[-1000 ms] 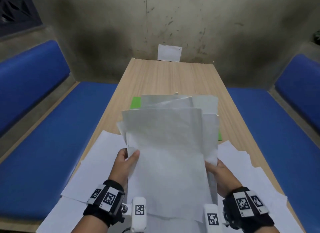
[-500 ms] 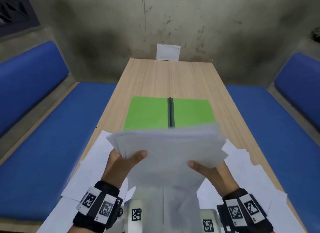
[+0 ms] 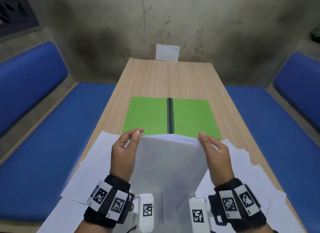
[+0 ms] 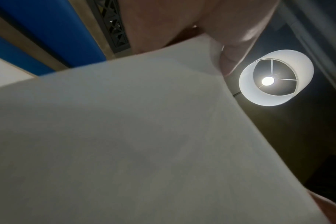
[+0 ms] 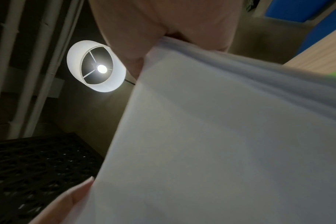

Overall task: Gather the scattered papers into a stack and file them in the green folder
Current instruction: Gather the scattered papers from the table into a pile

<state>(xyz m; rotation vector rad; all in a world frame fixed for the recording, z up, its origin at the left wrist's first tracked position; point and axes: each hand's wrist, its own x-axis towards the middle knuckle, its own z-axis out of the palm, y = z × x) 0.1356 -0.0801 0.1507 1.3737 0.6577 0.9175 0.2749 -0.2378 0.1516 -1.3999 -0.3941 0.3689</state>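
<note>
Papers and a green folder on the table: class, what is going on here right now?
A person is gathering papers. The left hand and right hand each pinch a top corner of a stack, holding it upright above the table. The green folder lies open and flat just beyond the stack, with nothing filed in it yet. More loose sheets lie scattered on the table on both sides of the hands.

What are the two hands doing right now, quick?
Left hand: closed, pinching the top left edge of the paper stack.
Right hand: closed, pinching the stack's top right edge.
</note>
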